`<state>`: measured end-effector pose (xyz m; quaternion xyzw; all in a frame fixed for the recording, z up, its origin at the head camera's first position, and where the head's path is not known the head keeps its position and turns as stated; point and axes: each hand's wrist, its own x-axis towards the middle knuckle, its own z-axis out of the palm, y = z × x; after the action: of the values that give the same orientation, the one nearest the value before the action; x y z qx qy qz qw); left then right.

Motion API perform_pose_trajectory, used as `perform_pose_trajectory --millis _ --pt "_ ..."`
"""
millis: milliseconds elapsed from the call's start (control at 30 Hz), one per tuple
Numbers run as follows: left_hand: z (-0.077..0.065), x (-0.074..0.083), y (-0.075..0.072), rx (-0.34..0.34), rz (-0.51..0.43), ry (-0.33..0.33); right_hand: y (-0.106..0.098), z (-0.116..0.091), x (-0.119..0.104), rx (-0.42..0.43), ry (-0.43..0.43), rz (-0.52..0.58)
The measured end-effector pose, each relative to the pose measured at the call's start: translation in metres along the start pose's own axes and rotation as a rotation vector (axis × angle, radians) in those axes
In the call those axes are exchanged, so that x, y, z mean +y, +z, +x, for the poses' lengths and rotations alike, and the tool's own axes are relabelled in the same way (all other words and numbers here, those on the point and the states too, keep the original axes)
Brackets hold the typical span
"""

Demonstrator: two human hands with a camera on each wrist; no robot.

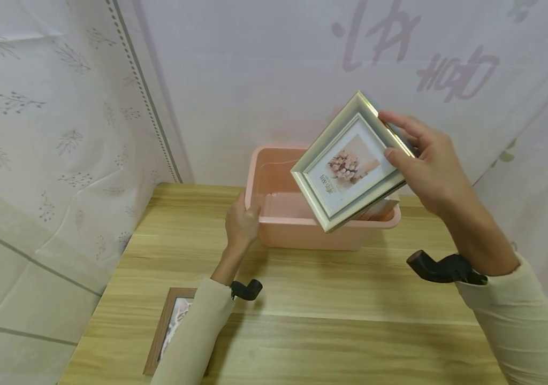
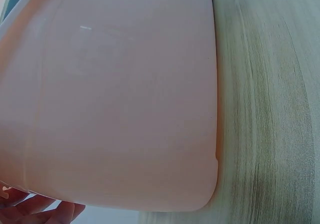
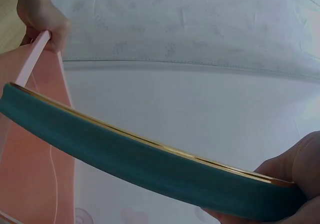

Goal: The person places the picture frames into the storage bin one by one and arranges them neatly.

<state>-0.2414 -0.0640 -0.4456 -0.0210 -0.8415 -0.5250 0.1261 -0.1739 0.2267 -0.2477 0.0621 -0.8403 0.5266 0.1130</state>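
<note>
A picture frame (image 1: 313, 200) with a pale silver-gold border and a flower print is tilted above the pink plastic bin (image 1: 303, 235). My right hand (image 1: 430, 166) grips it by its right edge, thumb on the front. In the right wrist view the frame's side (image 3: 150, 164) looks dark teal with a gold rim. My left hand (image 1: 242, 222) holds the bin's left rim, its fingers curled over it. The left wrist view shows the bin's outer wall (image 2: 125, 94) with fingers (image 2: 37, 211) at the lower left. Something pale partly shows inside the bin's right end, mostly hidden by the frame.
A brown wooden picture frame (image 1: 162, 331) lies on the wood-grain table (image 1: 341, 342), partly covered by the left sleeve. Behind the bin hangs a white printed curtain (image 1: 235, 80), with another leaf-patterned one (image 1: 62, 117) on the left.
</note>
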Motion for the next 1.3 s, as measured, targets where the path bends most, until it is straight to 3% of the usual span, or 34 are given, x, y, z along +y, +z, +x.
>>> perform_pose_trajectory --millis 267,567,867,1300 --pt "0.0 -0.001 0.001 0.005 0.0 0.002 0.004 0.006 -0.004 0.018 0.043 -0.01" --pt "0.001 -0.001 0.001 0.006 0.004 0.0 0.016 0.015 0.001 0.084 0.019 -0.015" --pt "0.001 0.0 0.001 0.008 -0.012 0.012 0.026 0.02 0.019 0.036 0.027 -0.199" --pt "0.002 0.0 0.001 0.016 0.016 0.004 0.042 0.026 0.05 0.026 0.028 -0.305"
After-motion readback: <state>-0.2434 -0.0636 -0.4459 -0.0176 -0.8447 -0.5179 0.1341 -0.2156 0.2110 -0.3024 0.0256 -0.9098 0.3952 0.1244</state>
